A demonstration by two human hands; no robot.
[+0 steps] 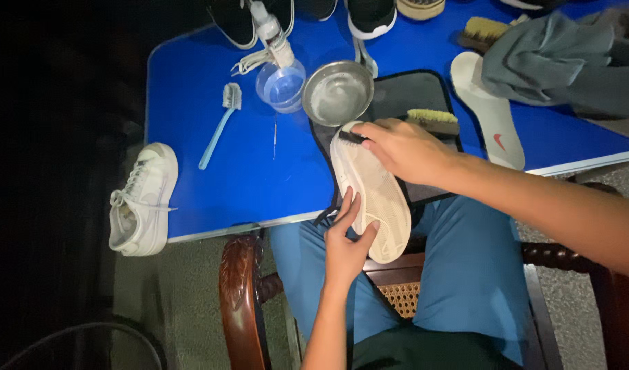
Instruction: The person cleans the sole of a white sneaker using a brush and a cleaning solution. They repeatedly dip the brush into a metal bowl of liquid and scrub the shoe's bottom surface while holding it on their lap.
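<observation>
A pale shoe (376, 195) lies sole-up at the near edge of the blue table (246, 171), over a dark mat (410, 92). My left hand (348, 236) grips the shoe's heel end from below. Pressed to the toe end of the sole is a small dark brush (350, 136), held by my right hand (403, 147). A wooden brush with pale bristles (434, 121) rests on the mat just behind my right hand.
A metal bowl (337, 92), a clear cup (281, 86), a white bottle (271, 31) and a light blue toothbrush (218, 125) sit on the table. A white insole (494, 113), grey cloth (561, 65), another brush (484, 31) and dark shoes (370, 17) lie behind. A white sneaker (142, 200) sits left.
</observation>
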